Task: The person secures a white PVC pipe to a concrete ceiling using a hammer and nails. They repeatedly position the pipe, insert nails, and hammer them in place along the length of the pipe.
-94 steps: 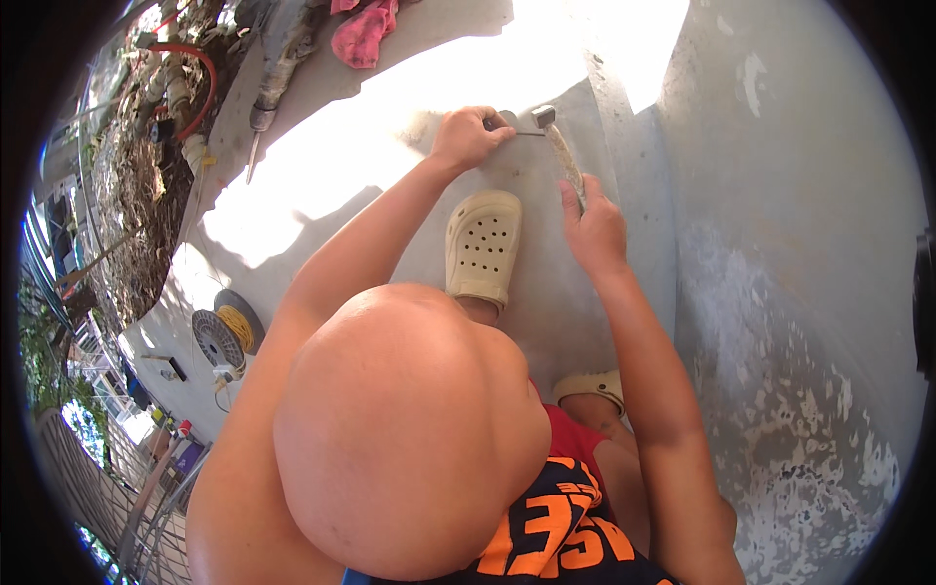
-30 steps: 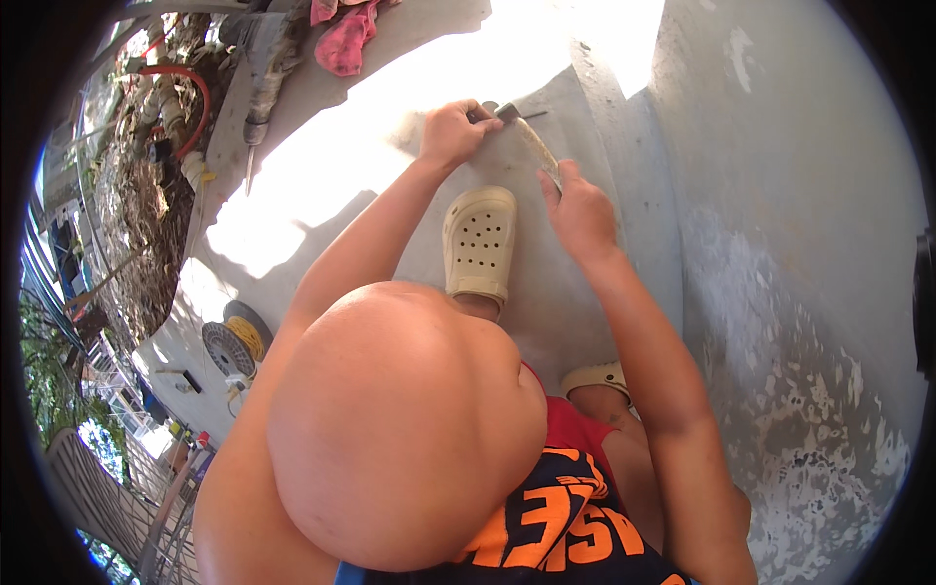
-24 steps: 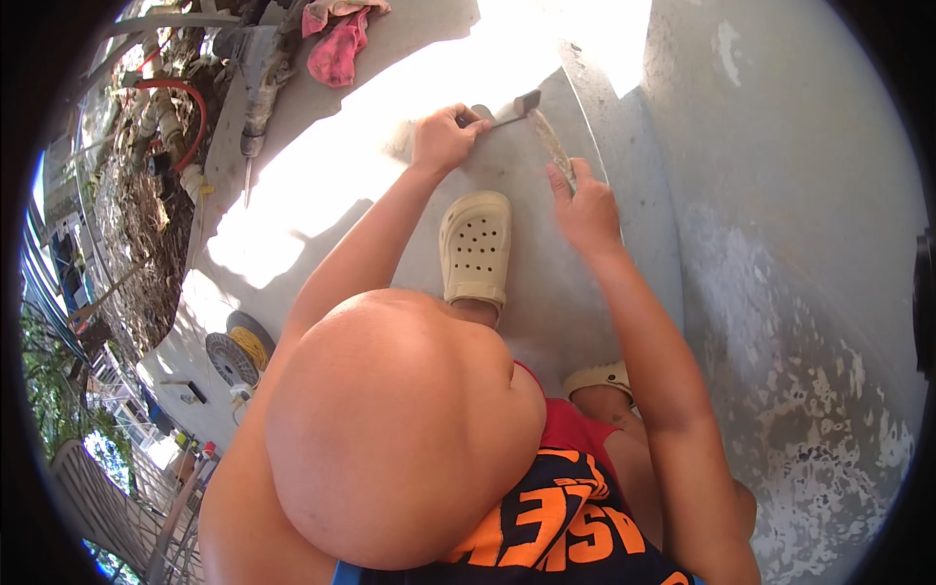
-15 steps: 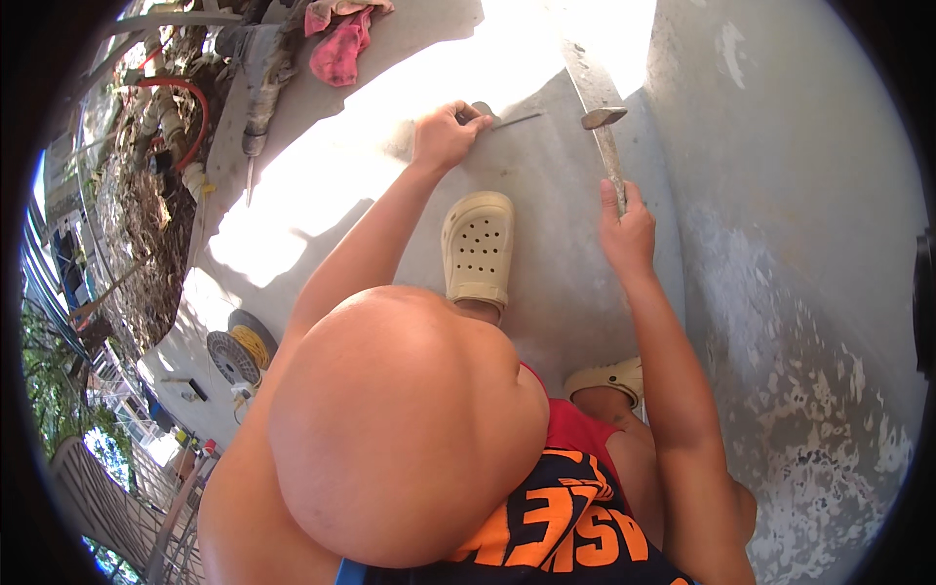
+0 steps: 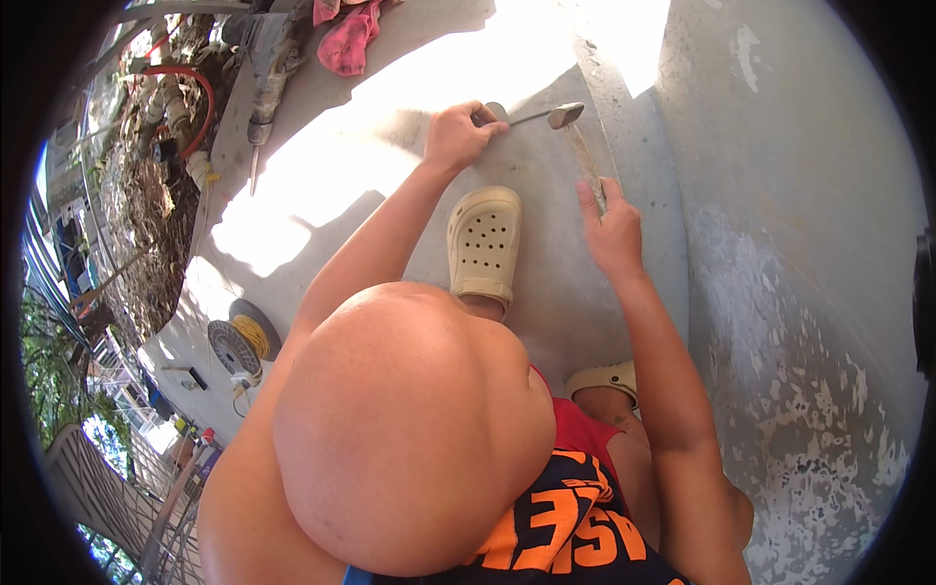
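Note:
My left hand [image 5: 460, 136] is closed around the near end of a thin dark metal rod [image 5: 529, 119] low over the grey floor. A small grey rounded shape [image 5: 496, 111] shows just beyond its fingertips; I cannot tell whether that is part of the rod. In my right hand [image 5: 612, 229] is a hammer [image 5: 583, 151], gripped by its pale, worn handle. The hammer's metal head [image 5: 565, 116] is at the rod's right tip; whether they touch is unclear.
A cream clog [image 5: 485, 242] on my foot stands between my arms. To the left lie a power tool with a long pointed bit [image 5: 263, 122], pink cloth [image 5: 348, 44] and a reel of yellow cord [image 5: 244, 338]. A grey wall [image 5: 799, 195] rises at right.
The hammer has swung left, bringing its head to the rod's tip. My right hand has shifted slightly left, while my left hand keeps its hold on the rod.

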### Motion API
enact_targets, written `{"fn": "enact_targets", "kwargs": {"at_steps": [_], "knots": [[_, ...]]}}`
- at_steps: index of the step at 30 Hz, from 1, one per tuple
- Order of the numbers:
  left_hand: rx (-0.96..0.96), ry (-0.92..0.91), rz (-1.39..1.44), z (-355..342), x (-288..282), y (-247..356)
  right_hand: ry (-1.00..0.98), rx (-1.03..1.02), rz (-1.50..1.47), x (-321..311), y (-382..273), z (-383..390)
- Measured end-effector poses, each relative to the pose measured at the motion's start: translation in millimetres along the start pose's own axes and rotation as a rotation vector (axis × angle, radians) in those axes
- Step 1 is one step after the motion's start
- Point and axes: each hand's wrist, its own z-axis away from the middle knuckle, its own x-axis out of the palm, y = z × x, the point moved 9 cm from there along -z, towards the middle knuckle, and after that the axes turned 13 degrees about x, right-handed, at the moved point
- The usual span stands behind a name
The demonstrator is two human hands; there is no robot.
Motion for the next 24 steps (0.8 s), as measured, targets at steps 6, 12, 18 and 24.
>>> {"fn": "enact_targets", "kwargs": {"at_steps": [6,12,18,24], "knots": [[0.063,-0.019,-0.064,-0.4,-1.4,4.1,-0.052,-0.048,0.123,16.1,-31.5,-1.9],[0.105,-0.035,-0.130,-1.6,0.6,6.6,-0.063,-0.096,0.167,19.7,-57.8,1.8],[0.093,-0.039,-0.085,2.2,0.5,4.1,-0.057,-0.095,0.325,25.6,-51.0,-0.8],[0.094,-0.036,-0.066,-0.1,1.9,2.0,-0.091,-0.066,0.379,33.5,-32.5,-7.0]]}}
